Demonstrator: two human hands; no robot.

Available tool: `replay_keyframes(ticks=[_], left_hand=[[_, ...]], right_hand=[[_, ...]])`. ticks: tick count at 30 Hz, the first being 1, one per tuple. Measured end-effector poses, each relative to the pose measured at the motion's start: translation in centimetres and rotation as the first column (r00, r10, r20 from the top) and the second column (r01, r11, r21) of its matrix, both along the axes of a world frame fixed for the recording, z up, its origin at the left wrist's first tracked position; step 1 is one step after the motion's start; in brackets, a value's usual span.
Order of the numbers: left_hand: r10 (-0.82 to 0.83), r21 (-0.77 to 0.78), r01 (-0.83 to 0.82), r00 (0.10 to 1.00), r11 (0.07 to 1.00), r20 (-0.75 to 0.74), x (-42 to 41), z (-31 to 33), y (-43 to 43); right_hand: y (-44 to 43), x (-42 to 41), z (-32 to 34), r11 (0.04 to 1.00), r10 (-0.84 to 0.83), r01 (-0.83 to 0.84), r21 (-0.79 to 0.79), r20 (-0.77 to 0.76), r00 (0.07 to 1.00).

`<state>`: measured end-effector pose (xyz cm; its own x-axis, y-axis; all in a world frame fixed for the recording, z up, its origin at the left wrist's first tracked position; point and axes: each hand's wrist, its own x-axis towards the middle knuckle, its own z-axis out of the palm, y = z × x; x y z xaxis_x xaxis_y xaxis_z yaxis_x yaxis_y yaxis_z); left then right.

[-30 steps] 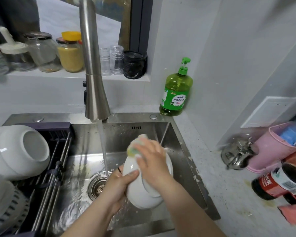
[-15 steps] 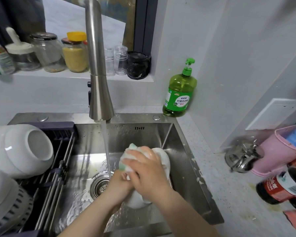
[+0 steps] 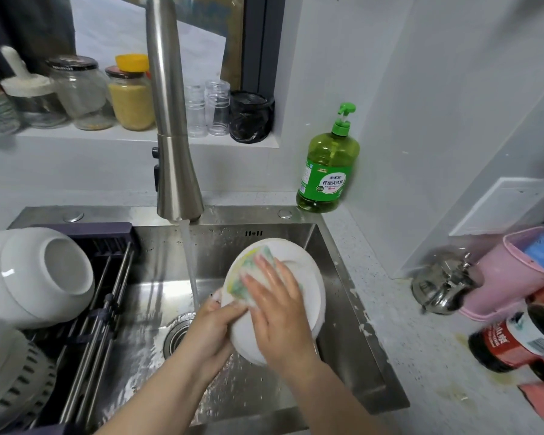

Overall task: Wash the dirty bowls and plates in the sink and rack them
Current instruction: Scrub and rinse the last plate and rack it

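A white bowl (image 3: 307,277) is held tilted over the steel sink (image 3: 355,324), its underside facing me. My left hand (image 3: 209,332) grips the bowl's lower left rim. My right hand (image 3: 278,312) lies flat on the bowl's underside, its straight fingers pressing a green and yellow sponge (image 3: 244,276) against it. Water runs from the tap (image 3: 171,130) just left of the bowl. On the left, a dark rack (image 3: 101,296) over the sink holds a white bowl on its side (image 3: 41,274) and other white dishes (image 3: 7,365).
A green dish soap bottle (image 3: 327,164) stands at the sink's back right corner. Jars (image 3: 76,92) and clear cups line the window ledge. On the right counter are a steel kettle (image 3: 443,287), a pink container (image 3: 515,271) and a dark bottle (image 3: 515,340).
The bowl has turned so more of its underside faces me. My right hand has flattened out and slid the sponge up and left across it. The view has shifted slightly.
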<state>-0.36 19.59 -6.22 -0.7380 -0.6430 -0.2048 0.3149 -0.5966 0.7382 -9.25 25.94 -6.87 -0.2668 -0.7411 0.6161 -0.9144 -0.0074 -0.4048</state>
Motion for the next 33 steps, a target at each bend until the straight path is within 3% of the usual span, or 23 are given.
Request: replay_keyframes(ticks=[2, 5, 8, 11, 13, 15, 18, 21, 23, 25, 28, 29, 33], left_hand=[[0.001, 0.036, -0.002, 0.999, 0.999, 0.034, -0.1, -0.2, 0.1], [0.002, 0.051, -0.006, 0.996, 0.999, 0.088, -0.2, 0.1, 0.4], [0.022, 0.087, -0.027, 0.998, 0.996, 0.065, -0.3, -0.1, 0.5], [0.095, 0.172, -0.103, 0.994, 0.980, 0.051, -0.5, -0.4, 0.2], [0.106, 0.182, -0.115, 0.993, 0.977, 0.057, -0.9, -0.3, 0.1], [0.115, 0.200, -0.129, 0.990, 0.971, 0.082, -1.4, -0.4, 0.3], [0.110, 0.353, -0.138, 0.989, 0.925, 0.097, -2.3, -0.5, 0.5], [-0.018, 0.524, -0.025, 0.997, 0.851, 0.078, -2.7, -0.4, 0.7], [0.002, 0.512, -0.044, 0.997, 0.858, 0.081, -2.8, -0.7, 0.6], [0.078, 0.452, -0.121, 0.991, 0.884, 0.113, -2.8, -0.6, 0.4], [0.160, 0.345, -0.196, 0.979, 0.918, 0.130, -2.7, 0.2, 0.7], [0.158, 0.343, -0.192, 0.979, 0.920, 0.126, -2.7, 0.5, 0.9], [0.053, 0.398, -0.076, 0.996, 0.914, 0.069, -2.7, 0.9, 1.0]], right_hand=[[0.3, -1.6, 0.0, 0.990, -0.125, 0.126, -0.061, 0.022, 0.992], [0.8, -2.9, -0.1, 0.926, -0.376, 0.362, 0.109, 0.173, 0.910], [1.0, -0.2, 0.3, 0.941, -0.332, 0.312, 0.128, 0.178, 0.926], [1.8, 0.2, -0.6, 0.968, -0.190, 0.185, 0.172, 0.015, 0.982], [2.3, -1.2, 0.1, 0.907, -0.347, 0.328, 0.263, 0.030, 0.937], [2.5, -1.6, -0.3, 0.825, -0.502, 0.424, 0.374, 0.139, 0.853], [2.0, 1.8, -0.9, 0.890, -0.400, 0.353, 0.289, 0.124, 0.908], [2.0, 4.1, -2.2, 0.934, -0.318, 0.296, 0.198, 0.091, 0.944], [2.6, 3.5, -2.6, 0.963, -0.249, 0.248, 0.109, -0.008, 0.969], [3.7, 1.4, -3.7, 0.955, -0.292, 0.294, 0.022, -0.086, 0.953], [4.0, -1.0, -3.6, 0.837, -0.533, 0.547, 0.009, 0.243, 0.810], [3.9, -0.9, -3.5, 0.830, -0.535, 0.558, -0.017, 0.261, 0.804], [4.4, 2.1, -3.4, 0.972, -0.230, 0.225, -0.069, -0.078, 0.970]])
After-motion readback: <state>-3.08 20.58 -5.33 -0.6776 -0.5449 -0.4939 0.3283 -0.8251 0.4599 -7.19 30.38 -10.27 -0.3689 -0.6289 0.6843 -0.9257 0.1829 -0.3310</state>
